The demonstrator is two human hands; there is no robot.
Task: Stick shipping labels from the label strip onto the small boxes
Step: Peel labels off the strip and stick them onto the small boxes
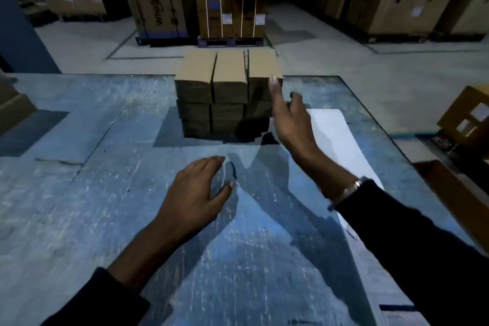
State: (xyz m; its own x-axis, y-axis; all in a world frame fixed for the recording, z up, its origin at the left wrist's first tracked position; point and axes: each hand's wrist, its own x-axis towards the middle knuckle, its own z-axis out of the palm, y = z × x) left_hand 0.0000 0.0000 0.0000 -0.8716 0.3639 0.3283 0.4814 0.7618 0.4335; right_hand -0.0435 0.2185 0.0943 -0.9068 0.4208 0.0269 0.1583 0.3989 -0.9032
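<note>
On the bench (79,193), the left hand (195,193) is lying flat, grip wide; the right hand (288,119), grip loose and empty, is reaching beside the stacked boxes (227,87).

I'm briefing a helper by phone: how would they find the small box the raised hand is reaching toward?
Look at the worn blue table and find the stack of small brown boxes at its far edge, three across on top. The one meant is the top right box. Unlike its neighbours, it has the right hand beside it, a fingertip at its near right corner.
</note>
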